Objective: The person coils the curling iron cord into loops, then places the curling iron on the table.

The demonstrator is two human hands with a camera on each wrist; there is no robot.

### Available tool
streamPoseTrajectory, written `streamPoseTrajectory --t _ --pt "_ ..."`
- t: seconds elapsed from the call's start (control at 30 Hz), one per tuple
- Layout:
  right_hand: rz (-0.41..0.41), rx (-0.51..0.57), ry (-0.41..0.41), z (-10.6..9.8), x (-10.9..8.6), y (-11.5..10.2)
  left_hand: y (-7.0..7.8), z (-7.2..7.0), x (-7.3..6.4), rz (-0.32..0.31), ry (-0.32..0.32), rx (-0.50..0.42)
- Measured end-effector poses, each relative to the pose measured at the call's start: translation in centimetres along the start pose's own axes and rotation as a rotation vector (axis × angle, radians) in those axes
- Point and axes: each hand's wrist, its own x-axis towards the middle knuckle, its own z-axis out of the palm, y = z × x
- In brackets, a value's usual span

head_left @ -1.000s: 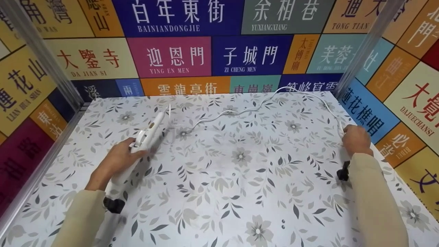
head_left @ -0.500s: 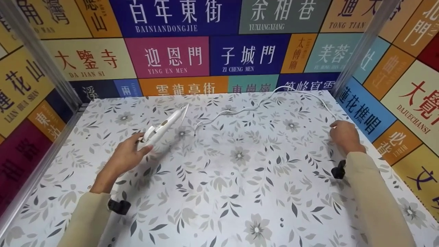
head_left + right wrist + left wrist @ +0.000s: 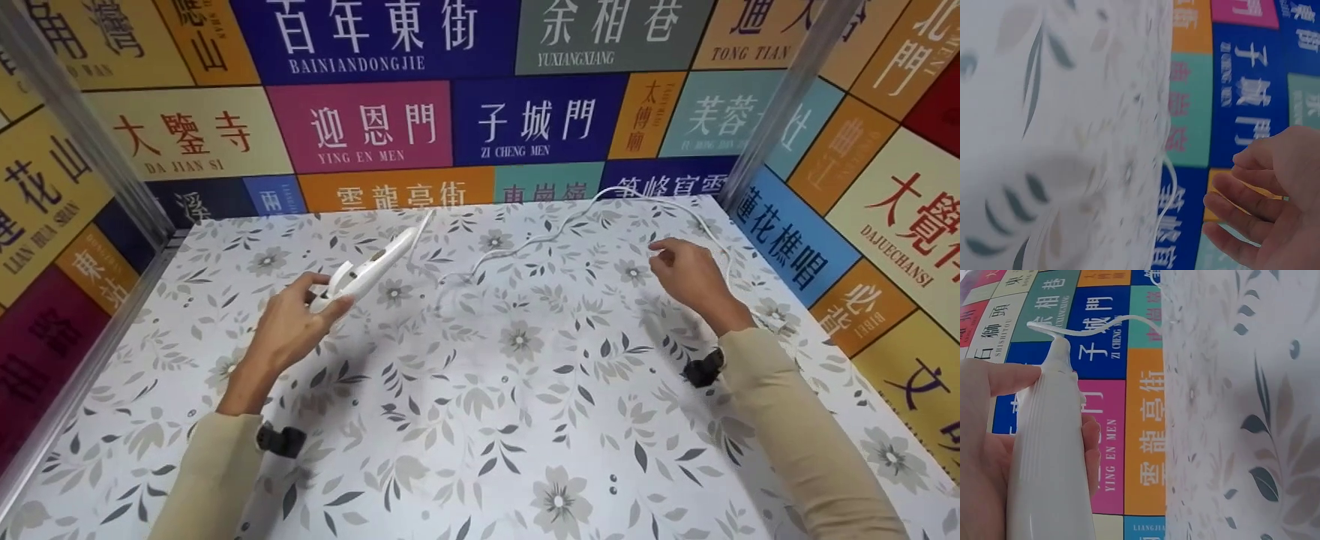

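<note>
My left hand (image 3: 296, 322) grips a long, slim white corded appliance (image 3: 375, 270), held tilted above the table with its cord end pointing up and away. A raised white part and a small gold spot show on its side. In the left wrist view the appliance body (image 3: 1050, 461) has fine ribs near the cord end, and the thumb and fingers lie round it. Its white cord (image 3: 536, 240) runs in waves across the back of the table to the right. My right hand (image 3: 697, 277) hovers above the table at the right, fingers loosely curled and holding nothing, close to the cord.
The table (image 3: 450, 390) has a white cover with grey leaves and flowers. Colourful sign-patterned walls (image 3: 360, 127) enclose the back and sides, with clear corner posts (image 3: 780, 97). The cord passes behind the right forearm. A black wrist camera (image 3: 705, 367) sits on each wrist.
My left hand has raised the appliance and moved it right and away, turning it. The right hand has let go of the cord and moved left, off the right edge.
</note>
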Motion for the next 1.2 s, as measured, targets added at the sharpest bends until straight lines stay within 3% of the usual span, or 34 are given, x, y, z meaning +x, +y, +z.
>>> streamPoseTrajectory --t 0.3,0.53,0.83,1.03,1.2 --pt "-0.078 0.087 -0.054 1.2 -0.7 -5.4 2.7 0.6 0.4 0.009 -0.021 -0.073" --pt "-0.174 0.176 -0.091 2.4 -2.1 -9.8 5.1 1.0 0.6 0.036 -0.048 -0.055" --pt "-0.296 0.297 -0.234 4.2 -3.7 -14.7 8.2 2.2 0.5 0.108 -0.087 -0.142" --pt "-0.312 0.384 -0.321 5.0 -3.2 -16.3 9.2 2.6 0.8 0.095 -0.114 -0.168" --pt "-0.342 0.544 -0.442 5.5 -2.6 -16.0 9.5 2.9 1.0 0.125 -0.136 -0.180"
